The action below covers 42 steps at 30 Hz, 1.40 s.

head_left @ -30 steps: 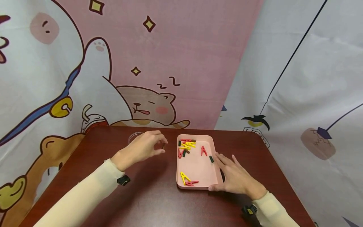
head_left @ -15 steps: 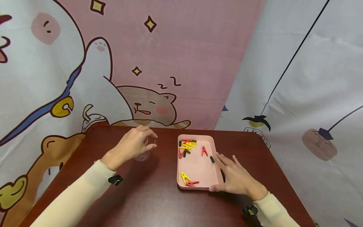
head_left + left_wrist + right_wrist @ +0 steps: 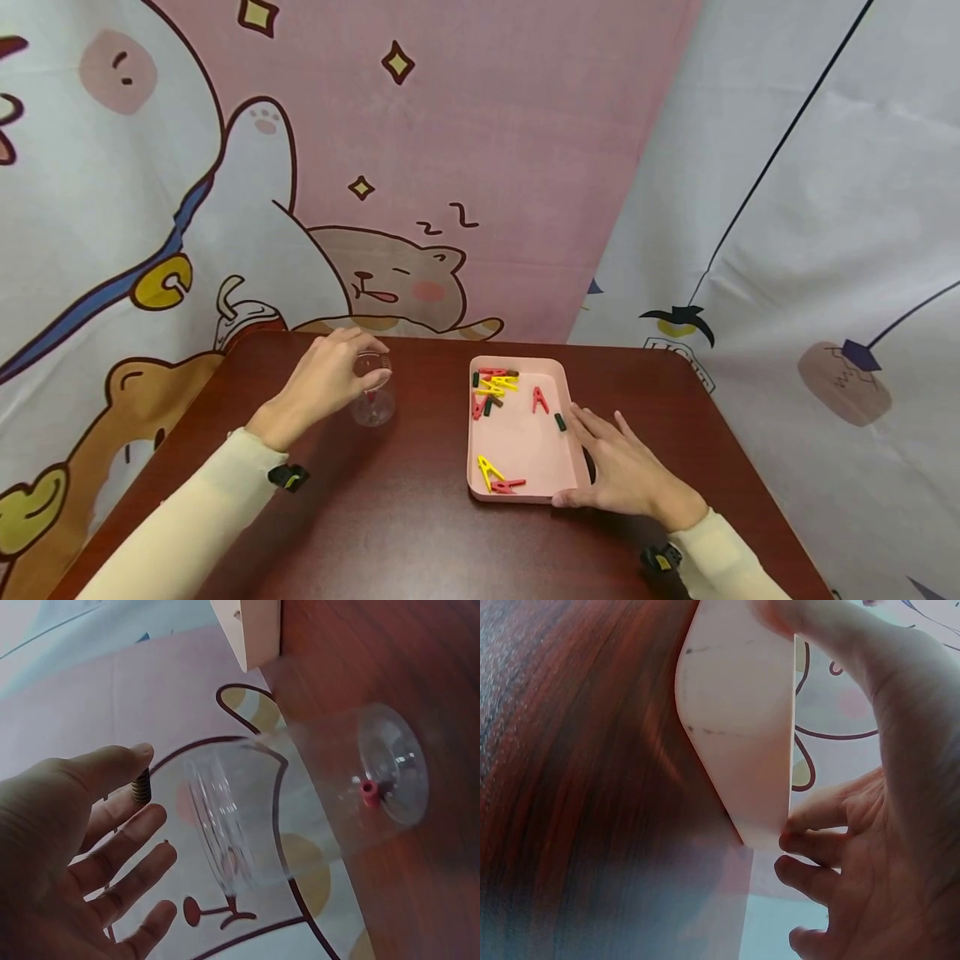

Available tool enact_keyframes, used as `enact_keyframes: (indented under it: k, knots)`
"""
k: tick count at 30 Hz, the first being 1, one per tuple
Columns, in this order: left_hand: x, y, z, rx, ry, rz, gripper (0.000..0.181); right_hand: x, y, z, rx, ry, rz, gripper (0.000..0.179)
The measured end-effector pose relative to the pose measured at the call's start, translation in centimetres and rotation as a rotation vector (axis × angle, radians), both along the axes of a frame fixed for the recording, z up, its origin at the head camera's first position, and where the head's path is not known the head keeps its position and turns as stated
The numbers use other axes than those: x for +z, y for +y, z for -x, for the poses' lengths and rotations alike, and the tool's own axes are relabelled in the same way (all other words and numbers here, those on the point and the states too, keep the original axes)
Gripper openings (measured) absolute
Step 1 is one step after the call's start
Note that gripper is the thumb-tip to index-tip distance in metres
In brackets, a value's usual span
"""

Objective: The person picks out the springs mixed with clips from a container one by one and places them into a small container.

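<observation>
My left hand [image 3: 318, 379] pinches a small dark coil spring [image 3: 141, 786] between thumb and forefinger, the other fingers spread. It hovers at the mouth of a clear plastic jar [image 3: 373, 408], which stands on the table. A small red tube-like piece [image 3: 369, 793] lies at the jar's bottom. My right hand [image 3: 622, 462] rests against the near right corner of a pink tray [image 3: 525, 450], thumb along the front side and straight fingers along the right side. Red clips [image 3: 540, 400], yellow clips [image 3: 487, 472] and short dark green pieces [image 3: 560, 422] lie in the tray.
The dark red-brown table [image 3: 420, 533] bears the jar at left and the tray right of centre. A cartoon-printed cloth [image 3: 510, 167] hangs behind the table's far edge.
My left hand has moved left with the spring, from beside the tray to the jar's mouth. More of the jar shows now. The right hand and tray have stayed put.
</observation>
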<state>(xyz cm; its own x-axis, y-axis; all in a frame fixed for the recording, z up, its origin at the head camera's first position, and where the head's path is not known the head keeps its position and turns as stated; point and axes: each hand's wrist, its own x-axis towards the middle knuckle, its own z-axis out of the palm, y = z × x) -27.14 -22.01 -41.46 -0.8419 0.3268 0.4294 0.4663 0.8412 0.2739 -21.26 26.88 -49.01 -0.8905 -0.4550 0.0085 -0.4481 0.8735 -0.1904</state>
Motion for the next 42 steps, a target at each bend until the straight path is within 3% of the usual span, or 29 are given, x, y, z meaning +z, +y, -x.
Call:
enact_keyframes:
  k: [10, 19, 30, 42]
  knots:
    - [-0.7, -2.2, 0.4, 0.048, -0.089, -0.030, 0.033, 0.0, 0.0, -0.3, -0.008, -0.012, 0.003, 0.142]
    - [-1.0, -2.9, 0.4, 0.058, -0.168, -0.059, 0.036, -0.1, 0.1, -0.2, 0.008, 0.012, 0.014, 0.142]
    - [-1.2, -3.0, 0.7, 0.076, -0.195, -0.057, 0.041, -0.1, 0.0, -0.1, 0.005, 0.009, 0.013, 0.141]
    - [-1.0, -2.8, 0.8, 0.098, -0.195, -0.073, 0.063, -0.1, 0.1, 0.0, -0.004, -0.008, -0.002, 0.143]
